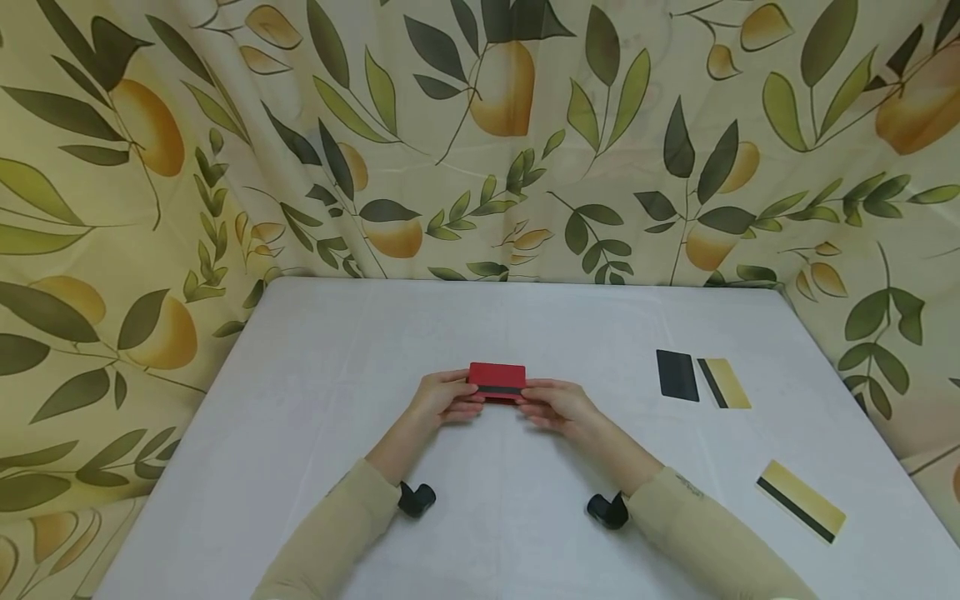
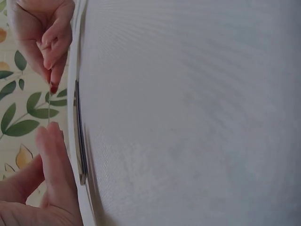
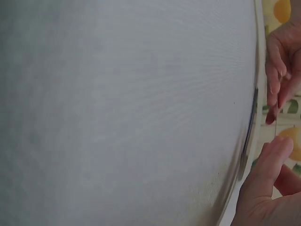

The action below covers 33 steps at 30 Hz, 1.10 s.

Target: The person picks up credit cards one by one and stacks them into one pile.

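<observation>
A red card (image 1: 497, 379) with a black stripe along its near side is held level between both hands. My left hand (image 1: 447, 397) pinches its left end between thumb and fingers, and my right hand (image 1: 558, 408) pinches the right end the same way. Seen edge-on in the left wrist view, the card (image 2: 49, 109) is a thin line between the fingertips, above the table. Below it, a thin flat dark-edged item (image 2: 81, 136) lies on the white surface; the same item (image 3: 250, 127) shows in the right wrist view.
On the white table (image 1: 360, 333), a black card (image 1: 677, 375) lies at the right beside a gold card (image 1: 725, 383) with a black stripe. Another striped gold card (image 1: 802, 502) lies nearer, at lower right. A fruit-and-leaf patterned curtain (image 1: 480, 192) hangs behind the far edge.
</observation>
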{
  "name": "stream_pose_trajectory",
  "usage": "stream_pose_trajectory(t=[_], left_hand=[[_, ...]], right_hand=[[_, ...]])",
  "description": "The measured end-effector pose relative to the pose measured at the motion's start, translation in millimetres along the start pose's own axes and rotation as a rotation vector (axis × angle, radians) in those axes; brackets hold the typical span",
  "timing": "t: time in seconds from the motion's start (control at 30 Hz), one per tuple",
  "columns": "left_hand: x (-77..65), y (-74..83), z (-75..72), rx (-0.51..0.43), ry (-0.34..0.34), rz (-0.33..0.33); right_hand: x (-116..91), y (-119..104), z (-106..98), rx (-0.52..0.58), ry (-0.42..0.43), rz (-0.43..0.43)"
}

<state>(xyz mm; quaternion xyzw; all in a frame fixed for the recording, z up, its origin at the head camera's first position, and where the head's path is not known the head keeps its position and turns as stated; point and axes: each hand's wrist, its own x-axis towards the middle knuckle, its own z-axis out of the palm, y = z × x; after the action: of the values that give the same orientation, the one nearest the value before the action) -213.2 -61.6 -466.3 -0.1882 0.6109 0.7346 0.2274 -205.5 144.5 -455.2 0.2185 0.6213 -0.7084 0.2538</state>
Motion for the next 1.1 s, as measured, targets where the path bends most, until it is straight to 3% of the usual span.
stream_pose_trajectory(t=[0.33, 0.67, 1.1], left_hand=[[-4.4, 0.0, -2.6, 0.065, 0.009, 0.062], [2.1, -4.2, -4.7, 0.093, 0.011, 0.08], [3.1, -5.3, -6.1, 0.143, 0.005, 0.085]], right_hand=[[-1.4, -0.7, 6.9, -0.143, 0.009, -0.064], [1.4, -1.4, 9.1, -0.181, 0.046, -0.071], [4.9, -0.4, 5.1, -0.24, -0.041, -0.13]])
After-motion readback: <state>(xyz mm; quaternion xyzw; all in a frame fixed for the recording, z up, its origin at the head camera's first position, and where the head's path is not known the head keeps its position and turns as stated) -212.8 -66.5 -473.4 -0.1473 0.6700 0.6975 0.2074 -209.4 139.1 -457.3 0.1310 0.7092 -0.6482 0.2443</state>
